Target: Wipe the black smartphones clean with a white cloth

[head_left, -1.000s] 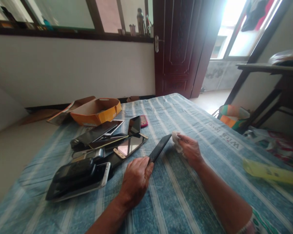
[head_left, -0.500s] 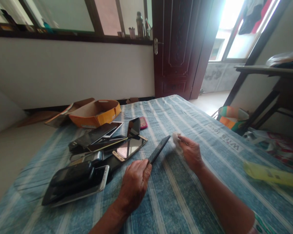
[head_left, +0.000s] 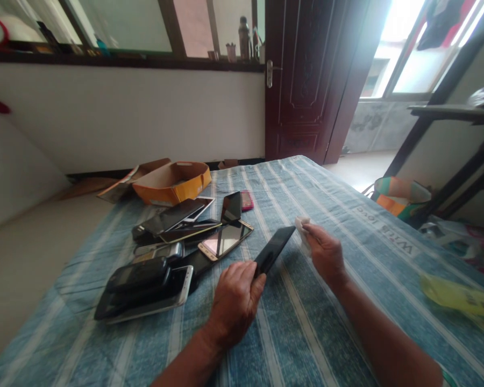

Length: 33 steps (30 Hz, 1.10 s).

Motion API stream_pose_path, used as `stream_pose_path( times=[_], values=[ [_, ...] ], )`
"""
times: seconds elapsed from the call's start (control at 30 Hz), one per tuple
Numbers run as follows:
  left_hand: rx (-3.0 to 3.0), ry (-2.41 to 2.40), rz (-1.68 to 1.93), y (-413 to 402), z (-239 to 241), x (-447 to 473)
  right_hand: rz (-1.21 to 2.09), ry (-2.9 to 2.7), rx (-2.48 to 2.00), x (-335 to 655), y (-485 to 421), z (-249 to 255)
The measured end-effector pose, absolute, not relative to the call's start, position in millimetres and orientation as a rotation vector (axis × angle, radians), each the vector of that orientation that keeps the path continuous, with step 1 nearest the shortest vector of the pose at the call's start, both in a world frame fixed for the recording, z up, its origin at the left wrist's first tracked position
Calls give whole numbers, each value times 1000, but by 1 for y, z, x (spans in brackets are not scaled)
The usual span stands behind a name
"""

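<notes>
My left hand (head_left: pixel 236 301) grips the near end of a black phone (head_left: pixel 275 248) and holds it tilted above the blue striped cloth (head_left: pixel 306 322). My right hand (head_left: pixel 326 252) is closed on a small white cloth (head_left: pixel 302 228) right at the phone's far end. A heap of several phones (head_left: pixel 177 242) lies to the left of my left hand, with two stacked dark ones (head_left: pixel 145 285) nearest me.
An orange cardboard box (head_left: pixel 173 183) sits at the cloth's far left edge, and a small pink item (head_left: pixel 247 200) lies behind the heap. A yellow-green plastic piece (head_left: pixel 455 293) lies at the right. A dark door (head_left: pixel 306 80) and a dark table (head_left: pixel 460 140) stand beyond.
The phone in my left hand has turned so more of its face shows. The view has shifted slightly left; both hands stay in much the same place.
</notes>
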<state>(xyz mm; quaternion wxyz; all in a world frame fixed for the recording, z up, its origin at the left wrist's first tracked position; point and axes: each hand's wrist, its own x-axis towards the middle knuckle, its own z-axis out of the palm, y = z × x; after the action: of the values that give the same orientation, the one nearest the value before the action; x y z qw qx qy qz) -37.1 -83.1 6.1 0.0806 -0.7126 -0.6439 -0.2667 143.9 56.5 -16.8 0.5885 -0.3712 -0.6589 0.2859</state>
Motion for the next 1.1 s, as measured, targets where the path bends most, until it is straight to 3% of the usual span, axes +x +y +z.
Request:
stream_pose_path(
  times=[0.33,0.53,0.9,1.1],
  values=[
    [-2128,-1887,-534,-93,-6,-25,286,-2030,-941,142,47,-44],
    [-2152,-1958,-562,-93,-7,-23,212,-2137,-908,139,42,-50],
    [-2119,-1926,-756,-93,-15,-25,372,-2322,-453,115,4,-34],
    [-2097,-1956,-784,-93,-12,-23,408,-2355,-461,116,6,-31]
  ],
)
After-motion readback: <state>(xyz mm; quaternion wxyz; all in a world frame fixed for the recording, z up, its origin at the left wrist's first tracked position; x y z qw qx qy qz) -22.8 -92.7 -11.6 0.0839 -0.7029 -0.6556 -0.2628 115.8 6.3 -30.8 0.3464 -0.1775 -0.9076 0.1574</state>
